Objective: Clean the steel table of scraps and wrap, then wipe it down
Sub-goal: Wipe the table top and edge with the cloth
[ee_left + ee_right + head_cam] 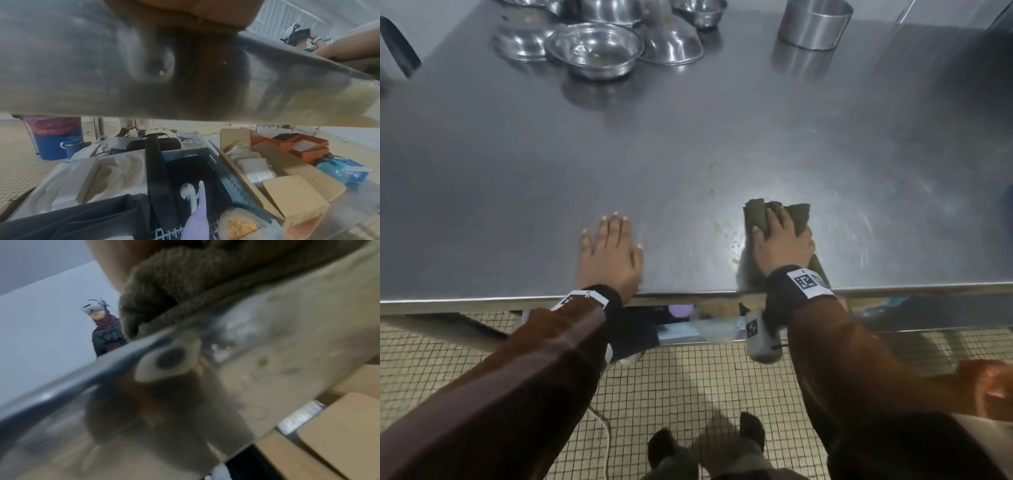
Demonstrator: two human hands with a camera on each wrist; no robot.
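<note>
The steel table (pixel 688 144) fills the head view. A dark, bunched cloth (pixel 798 216) lies near its front edge, and my right hand (pixel 782 243) presses down on it with fingers curled over the folds. In the right wrist view the cloth (pixel 185 280) bulges under the palm at the table edge. Small greenish scraps and smears (pixel 732 245) lie just left of the cloth. My left hand (pixel 609 246) rests flat on the table, fingers straight, holding nothing. In the left wrist view only the palm's heel (pixel 185 9) shows above the table's front face (pixel 82 65).
Several steel bowls (pixel 594 49) cluster at the back left and a steel canister (pixel 815 24) stands at the back right. Under the table a lower shelf holds a blue basket (pixel 216 165) and cardboard boxes (pixel 287 194). Another person (pixel 102 331) stands beyond the table.
</note>
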